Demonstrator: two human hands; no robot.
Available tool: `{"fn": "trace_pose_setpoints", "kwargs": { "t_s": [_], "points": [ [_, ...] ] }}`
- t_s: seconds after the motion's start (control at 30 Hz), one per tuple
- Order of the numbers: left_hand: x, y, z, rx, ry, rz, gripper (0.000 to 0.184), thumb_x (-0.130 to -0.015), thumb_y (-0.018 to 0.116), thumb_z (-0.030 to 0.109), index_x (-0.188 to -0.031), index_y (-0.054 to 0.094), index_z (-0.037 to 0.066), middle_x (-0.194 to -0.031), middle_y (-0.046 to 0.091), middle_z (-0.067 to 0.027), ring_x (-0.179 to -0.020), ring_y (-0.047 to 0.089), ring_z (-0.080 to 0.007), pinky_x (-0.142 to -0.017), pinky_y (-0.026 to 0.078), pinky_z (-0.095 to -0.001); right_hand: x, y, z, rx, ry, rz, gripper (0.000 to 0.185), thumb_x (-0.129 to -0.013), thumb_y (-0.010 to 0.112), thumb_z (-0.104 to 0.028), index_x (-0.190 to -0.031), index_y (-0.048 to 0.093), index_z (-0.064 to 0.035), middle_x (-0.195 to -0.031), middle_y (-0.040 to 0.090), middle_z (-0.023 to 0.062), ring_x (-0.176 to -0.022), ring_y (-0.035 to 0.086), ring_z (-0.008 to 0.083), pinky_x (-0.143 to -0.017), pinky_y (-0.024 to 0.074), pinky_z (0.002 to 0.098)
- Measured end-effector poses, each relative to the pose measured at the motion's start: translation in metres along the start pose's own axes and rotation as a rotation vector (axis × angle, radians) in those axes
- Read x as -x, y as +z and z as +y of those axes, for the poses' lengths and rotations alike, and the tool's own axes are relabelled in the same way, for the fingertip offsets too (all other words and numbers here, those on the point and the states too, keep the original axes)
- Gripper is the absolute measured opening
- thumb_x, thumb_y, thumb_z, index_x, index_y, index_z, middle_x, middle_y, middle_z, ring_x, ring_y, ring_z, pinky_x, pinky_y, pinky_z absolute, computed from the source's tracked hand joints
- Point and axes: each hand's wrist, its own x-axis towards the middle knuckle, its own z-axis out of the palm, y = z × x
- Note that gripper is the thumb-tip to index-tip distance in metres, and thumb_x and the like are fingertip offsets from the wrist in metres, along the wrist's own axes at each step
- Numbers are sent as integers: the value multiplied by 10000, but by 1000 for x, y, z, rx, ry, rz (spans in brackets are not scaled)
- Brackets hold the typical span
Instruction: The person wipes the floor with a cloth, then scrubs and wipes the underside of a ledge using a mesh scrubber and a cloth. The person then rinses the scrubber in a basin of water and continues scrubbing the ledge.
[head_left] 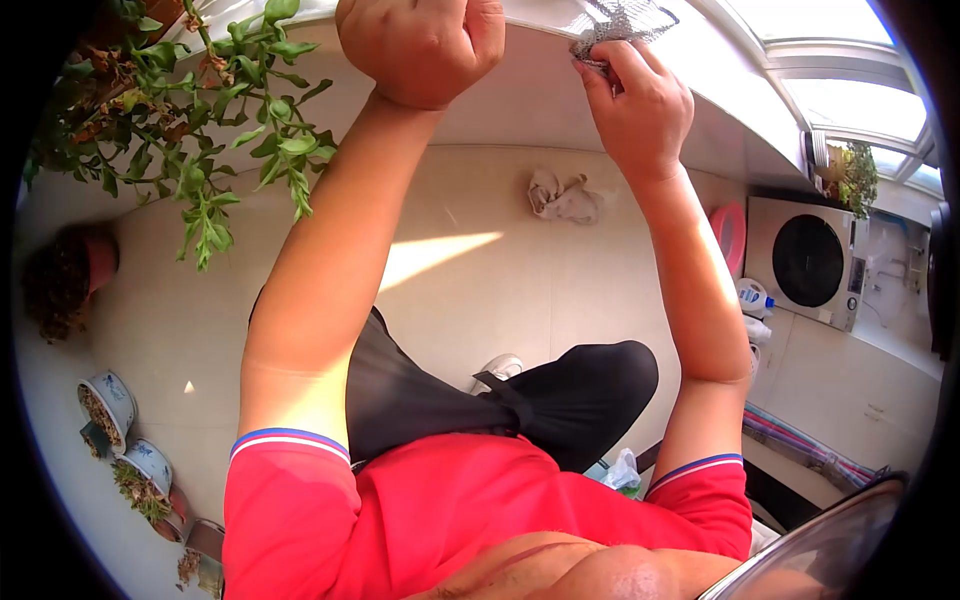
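At the top edge, my left hand (420,48) is closed in a fist above the white ledge. Its fingers curl inward, and whatever they hold, if anything, is hidden. My right hand (640,105) pinches a crumpled grey, mesh-like cloth (628,20) between thumb and fingers, over the same ledge (540,12). Part of this cloth sticks up past the fingertips, by the window side.
Green trailing leaves (205,130) hang close beside my left forearm. A crumpled beige cloth (563,198) lies on the tiled floor. Potted plants (110,400) line the left wall. At the right are a washing machine (808,260), a pink basin (729,238) and bottles (752,298).
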Motion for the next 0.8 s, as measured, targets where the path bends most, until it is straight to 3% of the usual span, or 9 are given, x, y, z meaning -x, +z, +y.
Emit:
{"fn": "trace_pose_setpoints", "kwargs": {
  "t_s": [0.17, 0.2, 0.3, 0.43, 0.6, 0.8],
  "points": [
    [3, 3, 0, -4, 24, 5, 87, -806, 587, 100, -862, 639, 59, -732, 635, -118, -674, 617, -330, -616, 452, -432, -18, 19, -30, -74, -22, 25, 133, -783, 763, -209, -801, 641, -159, -700, 628, 4, -584, 615, 242, -502, 469, 358],
    [2, 4, 0, 0, 27, 5, 85, -805, 589, 100, -860, 640, 59, -731, 635, -116, -671, 616, -329, -612, 452, -431, -28, 6, -42, -125, -20, 8, 148, -852, 724, -161, -828, 623, -55, -669, 651, 94, -580, 632, 291, -533, 478, 400],
    [5, 4, -2, 17, 37, 22, 82, -800, 592, 99, -853, 641, 61, -722, 634, -113, -660, 614, -327, -604, 451, -427, -29, -7, -36, -122, 50, -56, 147, -804, 725, -147, -854, 601, -85, -707, 641, 134, -666, 635, 359, -586, 495, 443],
    [2, 4, -3, 63, 35, 65, 85, -782, 589, 85, -844, 642, 61, -705, 627, -114, -649, 613, -325, -596, 451, -420, -19, -5, -13, -70, 34, -68, 146, -806, 731, -152, -820, 607, -76, -693, 636, 127, -634, 636, 348, -568, 489, 442],
    [-1, 1, 1, -8, 87, -15, 99, -760, 590, 61, -845, 640, 52, -698, 620, -117, -638, 604, -332, -594, 452, -420, -39, 3, -54, -152, 56, -101, 178, -779, 750, -149, -721, 603, -67, -681, 623, 153, -624, 624, 362, -564, 491, 430],
    [6, 2, -6, 137, 63, 33, 110, -757, 584, 59, -849, 641, 39, -707, 619, -130, -639, 602, -338, -603, 460, -425, -31, -4, -26, -97, -1, -71, 195, -773, 754, -144, -702, 594, -59, -662, 610, 143, -616, 621, 359, -561, 483, 436]
  ]
}}
